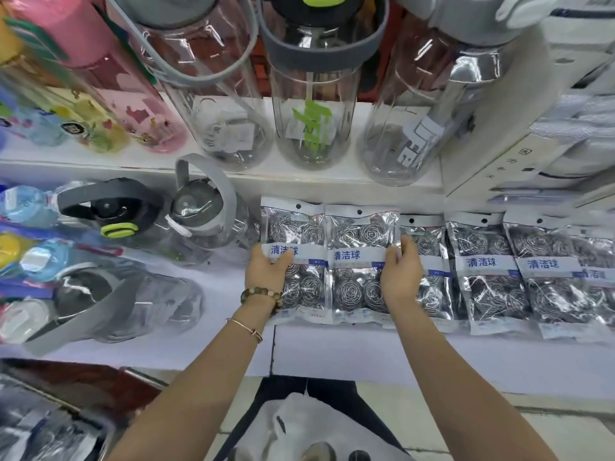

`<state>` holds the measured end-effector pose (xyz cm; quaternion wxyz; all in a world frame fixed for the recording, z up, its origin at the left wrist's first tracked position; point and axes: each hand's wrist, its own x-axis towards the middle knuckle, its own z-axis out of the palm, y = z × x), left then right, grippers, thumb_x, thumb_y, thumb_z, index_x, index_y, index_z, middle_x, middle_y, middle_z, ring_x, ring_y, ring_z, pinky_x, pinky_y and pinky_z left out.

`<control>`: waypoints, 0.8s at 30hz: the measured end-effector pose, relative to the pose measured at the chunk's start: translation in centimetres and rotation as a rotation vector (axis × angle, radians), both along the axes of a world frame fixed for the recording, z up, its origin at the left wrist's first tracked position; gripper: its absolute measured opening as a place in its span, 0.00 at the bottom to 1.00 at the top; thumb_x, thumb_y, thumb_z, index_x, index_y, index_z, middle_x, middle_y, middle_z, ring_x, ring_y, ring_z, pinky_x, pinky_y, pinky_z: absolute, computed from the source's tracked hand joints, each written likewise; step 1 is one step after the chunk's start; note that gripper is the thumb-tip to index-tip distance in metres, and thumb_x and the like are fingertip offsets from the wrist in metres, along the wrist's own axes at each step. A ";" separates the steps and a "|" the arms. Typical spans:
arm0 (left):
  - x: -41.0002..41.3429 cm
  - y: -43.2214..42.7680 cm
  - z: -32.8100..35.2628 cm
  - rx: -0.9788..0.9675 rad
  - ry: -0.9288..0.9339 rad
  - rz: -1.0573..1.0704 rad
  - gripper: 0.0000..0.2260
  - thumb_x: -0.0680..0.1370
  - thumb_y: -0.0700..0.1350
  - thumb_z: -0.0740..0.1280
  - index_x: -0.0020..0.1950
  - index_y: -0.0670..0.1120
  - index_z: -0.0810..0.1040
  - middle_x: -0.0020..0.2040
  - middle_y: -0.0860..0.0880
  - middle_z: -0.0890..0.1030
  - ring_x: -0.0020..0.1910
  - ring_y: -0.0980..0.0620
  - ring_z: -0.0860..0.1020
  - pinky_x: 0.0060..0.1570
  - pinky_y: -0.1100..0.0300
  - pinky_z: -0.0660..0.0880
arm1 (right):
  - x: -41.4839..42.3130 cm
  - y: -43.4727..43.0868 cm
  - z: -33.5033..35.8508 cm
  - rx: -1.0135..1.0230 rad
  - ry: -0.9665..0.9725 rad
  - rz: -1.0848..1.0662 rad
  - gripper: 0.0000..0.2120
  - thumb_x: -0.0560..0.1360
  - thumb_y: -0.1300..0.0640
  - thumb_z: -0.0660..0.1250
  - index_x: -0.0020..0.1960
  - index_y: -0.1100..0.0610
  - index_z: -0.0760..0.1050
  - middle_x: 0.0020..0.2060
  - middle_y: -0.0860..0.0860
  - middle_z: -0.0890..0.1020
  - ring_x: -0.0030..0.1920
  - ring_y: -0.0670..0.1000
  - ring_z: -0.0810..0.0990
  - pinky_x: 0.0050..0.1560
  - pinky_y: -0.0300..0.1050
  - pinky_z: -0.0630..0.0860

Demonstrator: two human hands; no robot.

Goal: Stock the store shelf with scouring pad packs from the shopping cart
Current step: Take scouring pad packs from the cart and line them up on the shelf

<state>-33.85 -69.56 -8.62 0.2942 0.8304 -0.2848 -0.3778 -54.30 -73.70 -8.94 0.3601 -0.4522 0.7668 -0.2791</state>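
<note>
Gripping two packs on the shelf (332, 354): left hand (266, 269) curled on left pack (306, 234), right hand (401, 274) on right pack (361, 277).

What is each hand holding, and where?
The left hand grips the leftmost pack at its left edge; right hand grips the second pack at its right edge.

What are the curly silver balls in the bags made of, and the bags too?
The balls look like coiled metal wire, probably steel: silver, shiny, wound in spirals. The bags look like thin clear plastic film: glossy, crinkled, catching glare, with a white printed band.
</note>
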 end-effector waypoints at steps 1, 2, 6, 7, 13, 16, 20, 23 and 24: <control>0.2 0.1 -0.1 -0.010 -0.027 -0.012 0.20 0.73 0.50 0.70 0.57 0.40 0.70 0.46 0.45 0.77 0.43 0.45 0.76 0.40 0.58 0.73 | -0.1 0.0 -0.1 -0.031 -0.001 0.005 0.20 0.80 0.60 0.58 0.71 0.61 0.64 0.57 0.52 0.75 0.56 0.51 0.74 0.57 0.47 0.72; 0.4 0.2 -0.2 -0.013 -0.052 -0.027 0.22 0.72 0.50 0.71 0.60 0.40 0.69 0.51 0.44 0.76 0.46 0.44 0.77 0.44 0.55 0.76 | -0.3 0.0 -0.1 -0.058 0.024 0.019 0.21 0.80 0.60 0.59 0.72 0.60 0.63 0.62 0.54 0.74 0.61 0.52 0.73 0.61 0.48 0.72; 0.7 1.2 0.3 -0.060 -0.146 -0.104 0.28 0.72 0.47 0.70 0.69 0.43 0.65 0.64 0.43 0.68 0.60 0.46 0.71 0.59 0.59 0.68 | -1.1 1.3 0.8 -0.184 0.197 0.168 0.19 0.78 0.62 0.62 0.69 0.59 0.68 0.64 0.58 0.71 0.53 0.43 0.66 0.56 0.39 0.68; 0.6 1.8 0.6 -0.085 -0.208 -0.159 0.28 0.73 0.47 0.70 0.69 0.43 0.64 0.67 0.43 0.66 0.64 0.46 0.67 0.61 0.59 0.65 | -1.1 1.9 1.0 -0.213 0.236 0.235 0.19 0.77 0.62 0.64 0.68 0.59 0.69 0.64 0.58 0.71 0.53 0.45 0.66 0.57 0.42 0.70; -1.1 3.7 0.1 0.022 -0.598 -0.800 0.36 0.74 0.62 0.61 0.75 0.49 0.52 0.76 0.46 0.45 0.75 0.45 0.44 0.73 0.48 0.46 | 0.1 4.1 -0.6 -0.120 0.536 0.691 0.28 0.76 0.51 0.66 0.73 0.57 0.63 0.74 0.60 0.60 0.75 0.62 0.55 0.72 0.60 0.54; -1.6 3.3 -1.0 0.104 -0.667 -0.905 0.38 0.74 0.66 0.56 0.76 0.51 0.43 0.75 0.45 0.37 0.74 0.44 0.38 0.71 0.47 0.40 | 0.5 4.1 -1.4 -0.006 0.571 0.764 0.28 0.79 0.44 0.56 0.75 0.54 0.60 0.76 0.58 0.53 0.76 0.61 0.49 0.73 0.61 0.50; -2.0 3.0 -1.5 0.148 -0.720 -0.943 0.37 0.75 0.65 0.53 0.75 0.50 0.39 0.75 0.43 0.36 0.74 0.42 0.37 0.71 0.45 0.39 | 1.0 4.1 -1.8 0.053 0.613 0.792 0.36 0.73 0.38 0.41 0.75 0.54 0.61 0.75 0.59 0.56 0.75 0.63 0.52 0.72 0.59 0.47; -2.4 2.7 -1.8 0.134 -0.715 -0.942 0.37 0.76 0.65 0.53 0.75 0.50 0.39 0.75 0.43 0.37 0.74 0.42 0.37 0.70 0.45 0.38 | 1.5 3.8 -2.1 0.101 0.640 0.798 0.32 0.75 0.40 0.47 0.72 0.56 0.66 0.72 0.61 0.64 0.71 0.65 0.62 0.68 0.64 0.59; -2.5 2.6 -2.0 0.133 -0.712 -0.934 0.37 0.75 0.65 0.53 0.75 0.50 0.39 0.75 0.43 0.37 0.74 0.42 0.37 0.70 0.45 0.38 | 1.6 3.5 -2.2 0.095 0.647 0.789 0.30 0.76 0.41 0.50 0.71 0.56 0.67 0.71 0.61 0.65 0.70 0.66 0.64 0.66 0.66 0.61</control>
